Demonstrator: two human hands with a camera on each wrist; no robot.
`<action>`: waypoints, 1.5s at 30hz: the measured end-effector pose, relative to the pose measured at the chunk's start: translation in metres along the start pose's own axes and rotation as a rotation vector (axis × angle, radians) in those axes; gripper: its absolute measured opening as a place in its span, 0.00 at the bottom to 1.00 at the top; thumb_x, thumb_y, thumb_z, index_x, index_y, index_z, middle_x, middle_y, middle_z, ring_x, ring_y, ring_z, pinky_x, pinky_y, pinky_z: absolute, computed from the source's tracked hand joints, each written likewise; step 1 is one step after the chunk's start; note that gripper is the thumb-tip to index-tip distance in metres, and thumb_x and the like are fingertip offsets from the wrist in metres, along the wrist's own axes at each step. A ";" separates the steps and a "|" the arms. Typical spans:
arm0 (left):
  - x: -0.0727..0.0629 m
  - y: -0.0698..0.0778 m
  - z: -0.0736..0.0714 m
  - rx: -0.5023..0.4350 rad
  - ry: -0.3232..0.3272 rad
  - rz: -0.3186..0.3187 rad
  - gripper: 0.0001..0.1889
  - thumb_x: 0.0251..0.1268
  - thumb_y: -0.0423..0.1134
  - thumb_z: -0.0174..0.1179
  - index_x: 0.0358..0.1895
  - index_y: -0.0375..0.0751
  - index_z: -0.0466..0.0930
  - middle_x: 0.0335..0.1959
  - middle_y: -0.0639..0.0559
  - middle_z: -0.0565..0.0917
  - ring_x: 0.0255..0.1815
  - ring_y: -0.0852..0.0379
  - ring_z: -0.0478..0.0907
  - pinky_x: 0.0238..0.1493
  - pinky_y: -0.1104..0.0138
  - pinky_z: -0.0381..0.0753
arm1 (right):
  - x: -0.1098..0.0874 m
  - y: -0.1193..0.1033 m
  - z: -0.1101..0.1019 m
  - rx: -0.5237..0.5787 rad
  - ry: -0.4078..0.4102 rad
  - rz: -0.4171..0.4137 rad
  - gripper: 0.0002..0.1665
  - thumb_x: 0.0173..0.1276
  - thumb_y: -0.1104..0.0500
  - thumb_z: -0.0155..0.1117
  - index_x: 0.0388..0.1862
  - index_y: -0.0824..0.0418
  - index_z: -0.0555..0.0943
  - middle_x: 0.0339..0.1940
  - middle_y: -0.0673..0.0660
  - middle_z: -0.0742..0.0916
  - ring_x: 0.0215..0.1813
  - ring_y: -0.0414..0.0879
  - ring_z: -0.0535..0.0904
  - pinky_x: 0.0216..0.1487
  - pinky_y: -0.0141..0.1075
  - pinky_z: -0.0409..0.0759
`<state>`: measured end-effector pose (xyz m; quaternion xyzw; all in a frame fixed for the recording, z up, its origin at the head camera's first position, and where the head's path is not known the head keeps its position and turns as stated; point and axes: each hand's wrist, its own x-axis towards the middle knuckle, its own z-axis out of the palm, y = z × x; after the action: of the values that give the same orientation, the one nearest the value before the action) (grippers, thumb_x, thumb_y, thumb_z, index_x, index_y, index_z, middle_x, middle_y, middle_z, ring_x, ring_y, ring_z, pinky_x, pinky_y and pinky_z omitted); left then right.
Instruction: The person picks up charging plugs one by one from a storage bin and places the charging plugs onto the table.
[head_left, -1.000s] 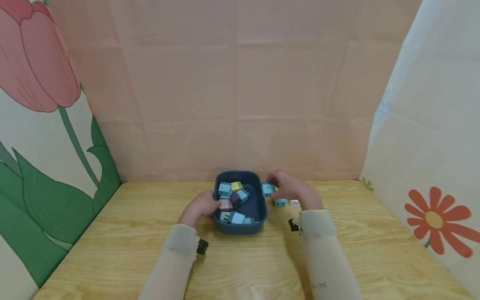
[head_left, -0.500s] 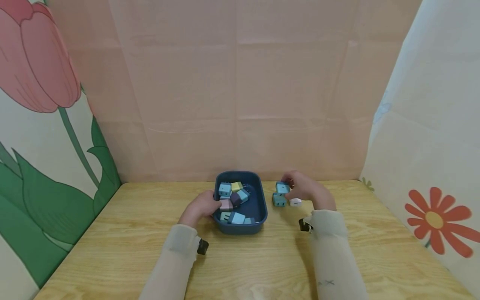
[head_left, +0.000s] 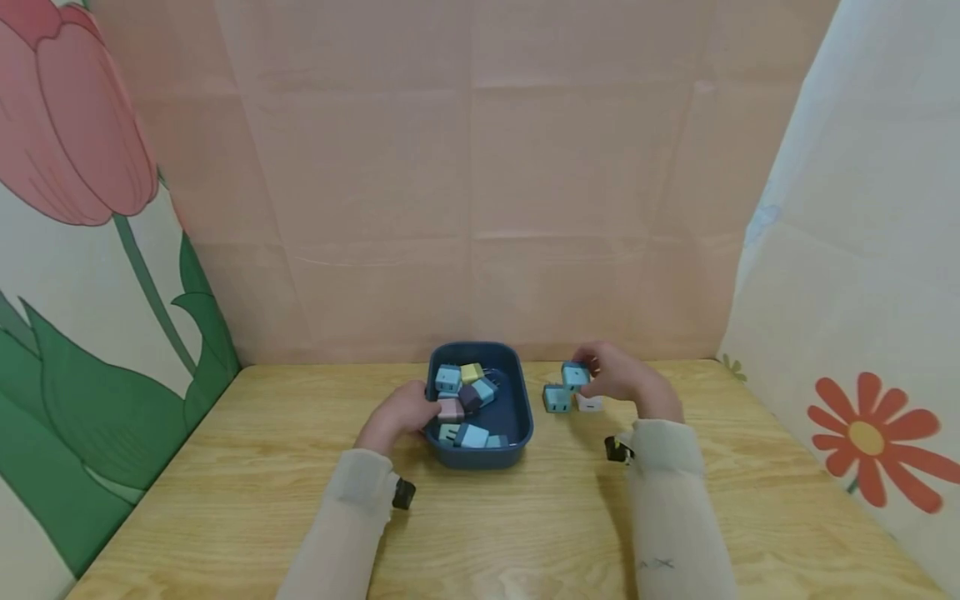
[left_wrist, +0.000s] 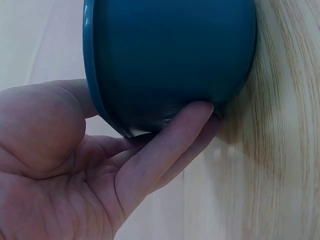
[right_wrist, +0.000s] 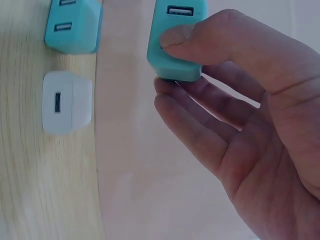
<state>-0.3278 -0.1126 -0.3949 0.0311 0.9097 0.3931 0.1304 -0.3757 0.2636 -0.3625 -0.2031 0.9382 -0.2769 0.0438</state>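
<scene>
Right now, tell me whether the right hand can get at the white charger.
Probably not yet: the right hand pinches a blue charger and would likely have to release it. Otherwise, the white charger lies close by, uncovered in the right wrist view.

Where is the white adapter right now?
In the head view, the white adapter sits on the table, right of the blue container, beside a light-blue adapter and below the held adapter.
</scene>
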 end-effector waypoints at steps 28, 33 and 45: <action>0.000 0.001 0.000 -0.001 0.003 -0.009 0.17 0.84 0.40 0.56 0.64 0.31 0.78 0.50 0.40 0.86 0.43 0.49 0.85 0.49 0.57 0.89 | -0.027 0.052 -0.012 -0.011 0.095 0.076 0.27 0.62 0.70 0.78 0.60 0.71 0.83 0.61 0.74 0.86 0.62 0.69 0.84 0.63 0.62 0.85; -0.001 0.002 0.000 -0.011 0.000 -0.014 0.17 0.85 0.40 0.55 0.64 0.31 0.78 0.50 0.40 0.86 0.43 0.49 0.85 0.48 0.57 0.89 | -0.027 0.059 -0.012 -0.005 0.101 0.106 0.25 0.62 0.71 0.78 0.59 0.69 0.83 0.60 0.73 0.86 0.61 0.68 0.84 0.61 0.60 0.86; -0.002 0.003 0.000 -0.026 -0.004 -0.014 0.16 0.85 0.39 0.55 0.63 0.31 0.78 0.51 0.40 0.86 0.43 0.49 0.86 0.48 0.57 0.90 | -0.030 0.070 -0.009 -0.009 0.089 0.128 0.24 0.63 0.71 0.77 0.59 0.72 0.84 0.62 0.75 0.85 0.60 0.69 0.85 0.60 0.60 0.86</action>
<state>-0.3256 -0.1112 -0.3922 0.0236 0.9045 0.4038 0.1355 -0.3754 0.3341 -0.3935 -0.1304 0.9514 -0.2783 0.0188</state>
